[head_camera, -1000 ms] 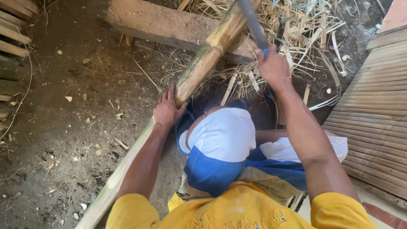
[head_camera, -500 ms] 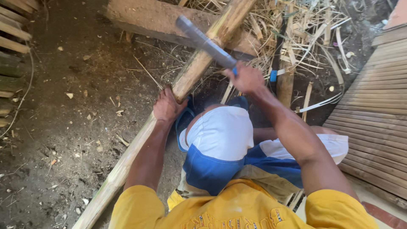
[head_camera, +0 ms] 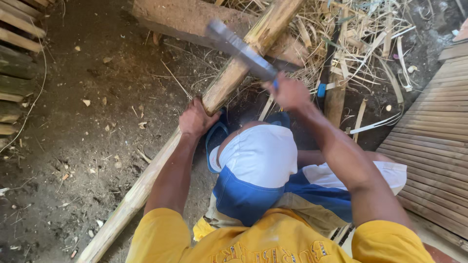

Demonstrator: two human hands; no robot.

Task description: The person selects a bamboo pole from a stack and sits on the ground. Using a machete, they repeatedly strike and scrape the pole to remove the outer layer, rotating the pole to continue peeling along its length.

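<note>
A long bamboo pole runs diagonally from the lower left to the top centre, its far part resting on a thick wooden block. My left hand grips the pole near its middle. My right hand is closed on the handle of a machete, whose blurred grey blade lies across the pole's upper part. My knees in blue and white shorts are bent below the pole.
Bare dirt ground spreads to the left. Bamboo strips and shavings lie piled at the top right. A slatted bamboo panel fills the right edge, and stacked bamboo pieces sit at the left edge.
My right hand has swung the machete down from above, and the blade now reaches the pole. My left hand has stayed on the pole.
</note>
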